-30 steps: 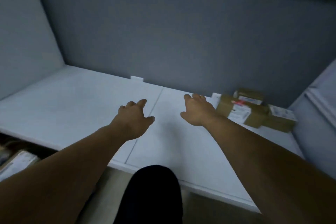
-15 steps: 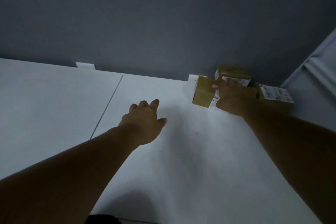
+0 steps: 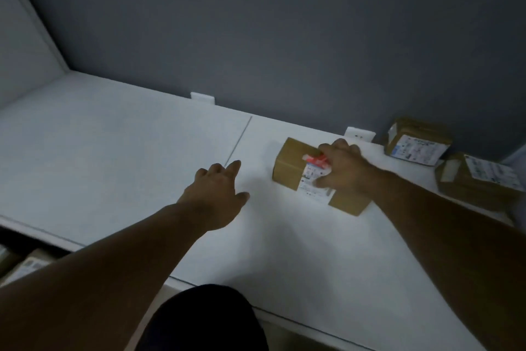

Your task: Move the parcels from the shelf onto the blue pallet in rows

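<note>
1. Right hand (image 3: 343, 170) grips the front parcel (image 3: 293, 164) from above: fingers curled over the far top edge, thumb on the near labelled face.
2. Front parcel sits on the white shelf (image 3: 113, 151), skewed, long axis running 10 to 4 o'clock, clear of the grey wall (image 3: 284, 37).
3. Left hand (image 3: 216, 194) is at 9 o'clock of the parcel, near but apart. Its fingers are straight and hold nothing. Contact with the shelf is unclear.
4. Back parcel (image 3: 418, 141) is at 2 o'clock of the right hand, by the wall. Corner parcel (image 3: 478, 180) is at 3 o'clock. Both are apart from the gripped one.
5. Step, judged: taking the front parcel off the shelf. Do it well by bringing the left hand onto the free 9 o'clock end. A one-handed top grip may tilt or slip. Draw toward 6 o'clock, then lift.
6. Blue pallet not in view. Three parcels are on this level, so the task looks unfinished.
</note>
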